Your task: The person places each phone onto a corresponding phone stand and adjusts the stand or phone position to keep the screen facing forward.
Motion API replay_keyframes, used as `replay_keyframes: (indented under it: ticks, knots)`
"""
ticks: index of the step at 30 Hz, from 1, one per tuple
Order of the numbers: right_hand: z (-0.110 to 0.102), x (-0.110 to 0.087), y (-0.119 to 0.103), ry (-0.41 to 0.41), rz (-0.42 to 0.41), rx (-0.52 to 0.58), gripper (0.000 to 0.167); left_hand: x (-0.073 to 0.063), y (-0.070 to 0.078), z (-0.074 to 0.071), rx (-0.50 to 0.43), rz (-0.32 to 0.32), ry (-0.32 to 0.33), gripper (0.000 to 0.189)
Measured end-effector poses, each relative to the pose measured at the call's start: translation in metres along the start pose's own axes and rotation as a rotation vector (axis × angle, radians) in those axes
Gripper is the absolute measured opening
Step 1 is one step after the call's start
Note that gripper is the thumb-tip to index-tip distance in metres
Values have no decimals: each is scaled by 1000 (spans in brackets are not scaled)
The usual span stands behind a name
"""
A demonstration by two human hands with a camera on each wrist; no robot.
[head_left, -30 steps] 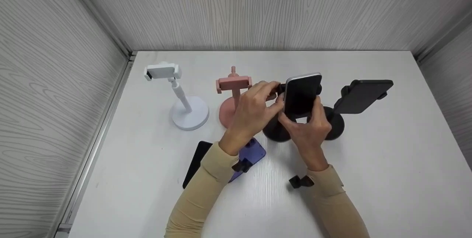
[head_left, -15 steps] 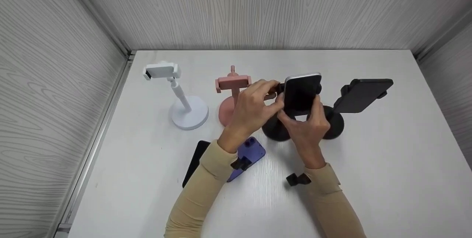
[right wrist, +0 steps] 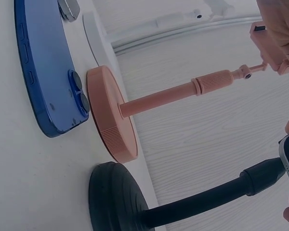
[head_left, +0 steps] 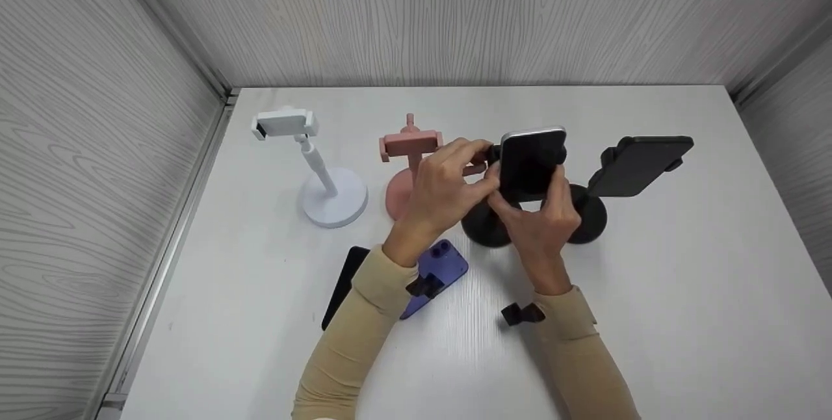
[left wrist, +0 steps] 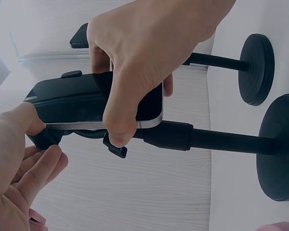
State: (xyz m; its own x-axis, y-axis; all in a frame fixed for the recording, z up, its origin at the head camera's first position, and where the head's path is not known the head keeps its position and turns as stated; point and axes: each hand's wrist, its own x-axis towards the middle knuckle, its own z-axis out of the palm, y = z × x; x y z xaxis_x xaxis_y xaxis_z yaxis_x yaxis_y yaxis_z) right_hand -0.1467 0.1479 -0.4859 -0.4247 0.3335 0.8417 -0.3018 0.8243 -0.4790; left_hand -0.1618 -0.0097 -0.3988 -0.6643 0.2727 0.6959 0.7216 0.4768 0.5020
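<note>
A silver-edged phone (head_left: 533,163) with a dark screen stands upright at the head of a black phone stand (head_left: 486,225). My right hand (head_left: 545,222) grips the phone's lower part, thumb and fingers on opposite edges. At the phone's left side, my left hand (head_left: 445,179) pinches the end of the stand's black clamp (left wrist: 45,138). The left wrist view shows the left thumb lying right at the phone's edge, with the fingers curled under the clamp. The black stand's pole (right wrist: 197,199) rises behind the phone in the right wrist view.
To the left stand a pink phone stand (head_left: 411,144) and a white phone stand (head_left: 333,199). On the right, another black stand (head_left: 588,215) bears a dark phone (head_left: 640,166). A blue-purple phone (head_left: 445,264) and a black phone (head_left: 344,283) lie near my left forearm.
My right wrist has shifted slightly to the left. Both hands keep their hold on the phone and the clamp.
</note>
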Motion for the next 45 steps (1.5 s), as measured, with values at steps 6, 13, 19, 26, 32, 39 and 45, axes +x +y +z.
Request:
replay_keyframes:
  ticks: [6,13,19,26,32,39,45]
  knots:
    - [1,0,0,6,10,-5,86,0,0,1,-9,-4,-5,19]
    - [1,-1,0,1,20,15,86,0,1,0,-16,-13,-3,18]
    - [0,0,-3,-2,33,11,84,1,1,0,-7,-6,-1,18]
    - [1,-1,-4,-3,39,14,87,0,-1,1,-4,8,12,16]
    - [2,-1,-3,3,38,24,85,0,-2,-1,-49,-2,-7,17]
    - [2,0,-2,-16,38,38,82,1,-3,-3,-93,-8,-44,20]
    - [1,0,-1,-27,45,43,81,3,-4,-5,-102,-19,-74,22]
